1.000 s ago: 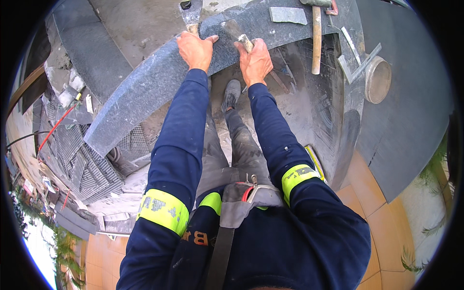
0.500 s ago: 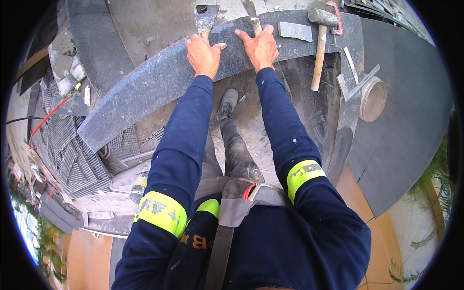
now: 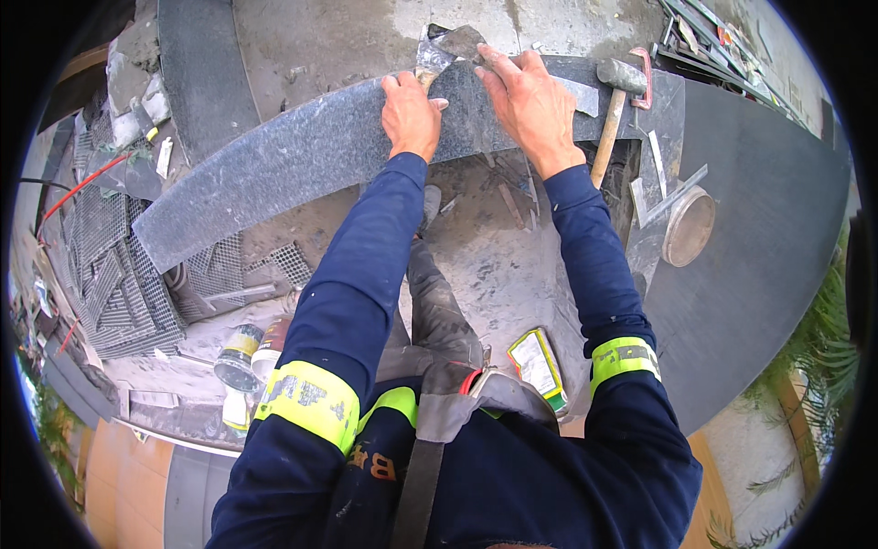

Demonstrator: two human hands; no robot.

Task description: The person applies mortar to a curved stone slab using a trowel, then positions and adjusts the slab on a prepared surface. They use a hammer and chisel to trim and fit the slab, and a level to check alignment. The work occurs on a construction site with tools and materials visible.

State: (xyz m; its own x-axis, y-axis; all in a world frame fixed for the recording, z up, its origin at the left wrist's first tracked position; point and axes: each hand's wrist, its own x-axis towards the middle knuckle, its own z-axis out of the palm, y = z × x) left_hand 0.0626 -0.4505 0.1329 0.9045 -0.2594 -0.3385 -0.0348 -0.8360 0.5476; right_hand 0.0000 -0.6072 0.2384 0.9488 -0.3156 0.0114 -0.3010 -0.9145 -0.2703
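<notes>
The trowel's (image 3: pixel 448 50) handle is hidden under the left hand (image 3: pixel 412 114), so the grip itself cannot be seen. Beneath the right hand (image 3: pixel 530 105), the slab (image 3: pixel 302 169) surface is covered. Right of the grip, the hammer (image 3: pixel 611 110) handle's lower end drops behind the slab edge.

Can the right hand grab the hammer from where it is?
Probably yes. The right hand rests on the curved stone slab, and the hammer lies just beside it, with its wooden handle uncovered and nothing between them.
</notes>
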